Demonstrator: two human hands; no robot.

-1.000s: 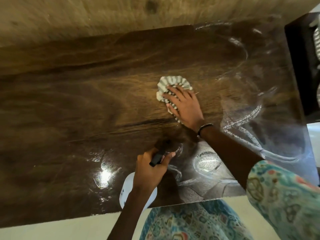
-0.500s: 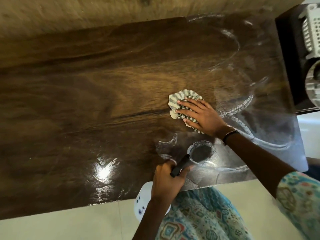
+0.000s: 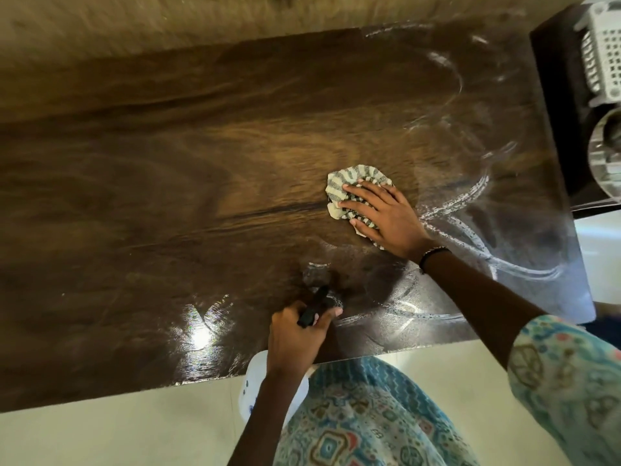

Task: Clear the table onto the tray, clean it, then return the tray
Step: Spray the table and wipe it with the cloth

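Since a moment ago my right hand [image 3: 386, 215], fingers flat, slid the cloth [image 3: 353, 183] rightward on the counter [image 3: 134, 213]; my left hand [image 3: 295, 338] grips the spray bottle [image 3: 255, 385] at the near edge.

**Around the edges**

A pale tiled floor [image 3: 117, 428] lies below. At the far right, a white perforated plastic basket [image 3: 605, 52] stands on a dark surface [image 3: 557, 112], just beside what may be a clear glass vessel [image 3: 605, 153].

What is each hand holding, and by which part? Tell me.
The left hand grips a spray bottle at its black trigger head. The right hand presses flat on a striped cloth, not gripping it.
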